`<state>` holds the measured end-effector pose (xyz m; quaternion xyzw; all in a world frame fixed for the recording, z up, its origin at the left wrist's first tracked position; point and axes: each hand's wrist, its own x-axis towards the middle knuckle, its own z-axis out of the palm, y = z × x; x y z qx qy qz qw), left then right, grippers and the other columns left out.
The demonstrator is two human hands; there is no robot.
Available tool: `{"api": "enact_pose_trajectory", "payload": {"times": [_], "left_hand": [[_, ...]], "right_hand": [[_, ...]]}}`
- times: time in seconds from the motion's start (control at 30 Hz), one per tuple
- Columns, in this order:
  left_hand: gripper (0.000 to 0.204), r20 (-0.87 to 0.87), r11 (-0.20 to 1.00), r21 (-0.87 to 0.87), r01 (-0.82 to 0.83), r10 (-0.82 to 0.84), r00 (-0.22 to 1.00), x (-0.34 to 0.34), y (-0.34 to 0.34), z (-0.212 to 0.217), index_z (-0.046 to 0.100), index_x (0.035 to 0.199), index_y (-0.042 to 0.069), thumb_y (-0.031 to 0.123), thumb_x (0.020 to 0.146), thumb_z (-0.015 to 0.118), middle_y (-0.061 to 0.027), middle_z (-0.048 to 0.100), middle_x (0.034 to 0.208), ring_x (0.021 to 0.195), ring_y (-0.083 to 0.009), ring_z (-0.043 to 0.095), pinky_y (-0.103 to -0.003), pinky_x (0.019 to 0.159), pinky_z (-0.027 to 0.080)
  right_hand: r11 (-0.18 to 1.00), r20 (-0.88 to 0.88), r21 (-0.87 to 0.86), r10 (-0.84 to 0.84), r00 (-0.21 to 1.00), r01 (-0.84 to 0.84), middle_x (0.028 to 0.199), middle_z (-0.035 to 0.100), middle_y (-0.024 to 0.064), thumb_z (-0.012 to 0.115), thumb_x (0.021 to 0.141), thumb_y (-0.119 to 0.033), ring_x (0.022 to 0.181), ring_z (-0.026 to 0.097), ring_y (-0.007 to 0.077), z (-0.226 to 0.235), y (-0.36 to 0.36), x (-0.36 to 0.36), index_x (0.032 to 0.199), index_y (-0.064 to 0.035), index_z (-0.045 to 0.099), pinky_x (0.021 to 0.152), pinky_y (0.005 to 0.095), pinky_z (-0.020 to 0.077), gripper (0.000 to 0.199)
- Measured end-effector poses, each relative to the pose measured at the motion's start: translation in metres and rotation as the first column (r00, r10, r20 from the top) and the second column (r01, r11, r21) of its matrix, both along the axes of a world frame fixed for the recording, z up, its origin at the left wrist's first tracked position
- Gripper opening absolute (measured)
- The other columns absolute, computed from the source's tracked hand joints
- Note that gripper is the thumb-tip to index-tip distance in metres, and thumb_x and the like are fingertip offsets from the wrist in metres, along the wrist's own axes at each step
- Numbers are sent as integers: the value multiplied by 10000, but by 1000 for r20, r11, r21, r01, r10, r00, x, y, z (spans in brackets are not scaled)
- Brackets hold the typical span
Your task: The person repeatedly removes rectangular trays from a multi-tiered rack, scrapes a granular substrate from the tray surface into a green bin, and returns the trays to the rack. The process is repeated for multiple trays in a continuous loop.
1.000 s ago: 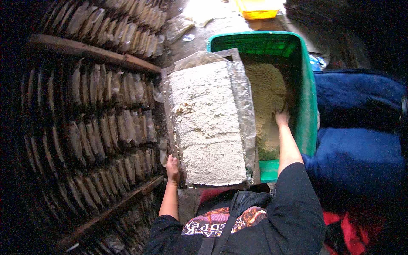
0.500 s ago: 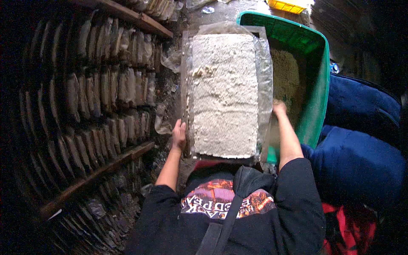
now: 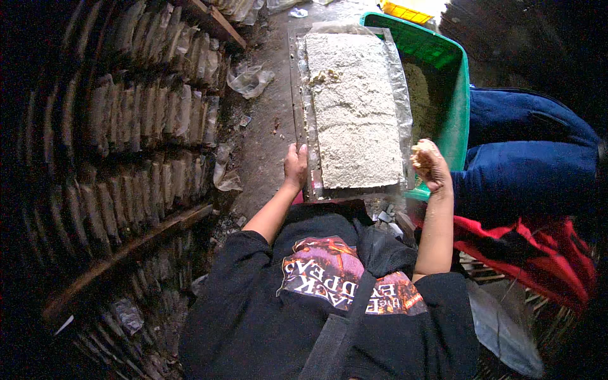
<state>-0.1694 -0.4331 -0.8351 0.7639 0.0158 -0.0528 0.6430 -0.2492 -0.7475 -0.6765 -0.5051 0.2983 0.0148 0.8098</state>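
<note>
A long shallow tray point(image 3: 296, 95) lined with clear plastic lies in front of me. A flat layer of off-white crumbly mash point(image 3: 354, 114) fills it, with a small darker lump near its far left corner. My left hand point(image 3: 295, 166) grips the tray's near left edge, thumb on top and fingers partly hidden. Beyond the tray's right edge, my right hand point(image 3: 432, 168) is raised, palm turned up and fingers curled around a pale clump of mash point(image 3: 418, 152). Behind that hand stands a deep green tub point(image 3: 459, 107) with more of the mash inside.
Racks on the left hold rows of thin plastic-wrapped slabs point(image 3: 149, 117) above wooden beams point(image 3: 126, 263). Crumpled plastic point(image 3: 248, 79) lies on the dirty floor. Dark blue cloth point(image 3: 532, 171) and red cloth point(image 3: 525, 253) are at the right; a yellow crate point(image 3: 407, 11) stands far back.
My right hand has come up out of the tub toward me, now with a clump of mash showing in it. The view has shifted; my left hand stays at the tray's edge.
</note>
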Motion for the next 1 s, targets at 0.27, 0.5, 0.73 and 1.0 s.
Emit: {"api": "enact_pose_trajectory", "payload": {"times": [0.27, 0.5, 0.73, 1.0], "left_hand": [[302, -33, 999, -35, 34, -35, 999, -2, 5, -3, 498, 940, 7, 290, 849, 448, -174, 591, 781, 733, -287, 574, -380, 671, 432], [284, -20, 996, -79, 52, -54, 998, -5, 13, 0, 494, 954, 16, 268, 826, 473, -127, 589, 792, 748, -215, 558, -332, 691, 427], [299, -42, 995, -49, 92, -94, 995, 0, 3, -25, 493, 965, 10, 274, 827, 470, -155, 589, 799, 748, -265, 557, -364, 683, 426], [320, -46, 999, -42, 5, -7, 999, -1, 10, -26, 498, 980, 14, 294, 827, 467, -184, 592, 816, 764, -317, 561, -386, 698, 431]], "right_hand": [[930, -133, -105, 338, 932, -352, 734, 587, 54, 671, 722, -127, 541, 527, 112, -50, 97, 12, 1097, -29, 458, 482, 224, 429, 442], [893, -137, -398, 170, 976, -211, 722, 580, 34, 683, 682, -91, 594, 537, 112, -67, 132, 20, 957, -5, 541, 529, 245, 457, 321], [394, 136, -908, 593, 793, -139, 705, 584, 57, 626, 665, -92, 583, 526, 158, -148, 6, -5, 872, -71, 569, 527, 274, 425, 215], [598, -240, -710, 290, 926, -372, 726, 580, 40, 622, 723, -53, 605, 552, 120, -48, 57, 43, 925, -25, 561, 489, 247, 460, 213]]}}
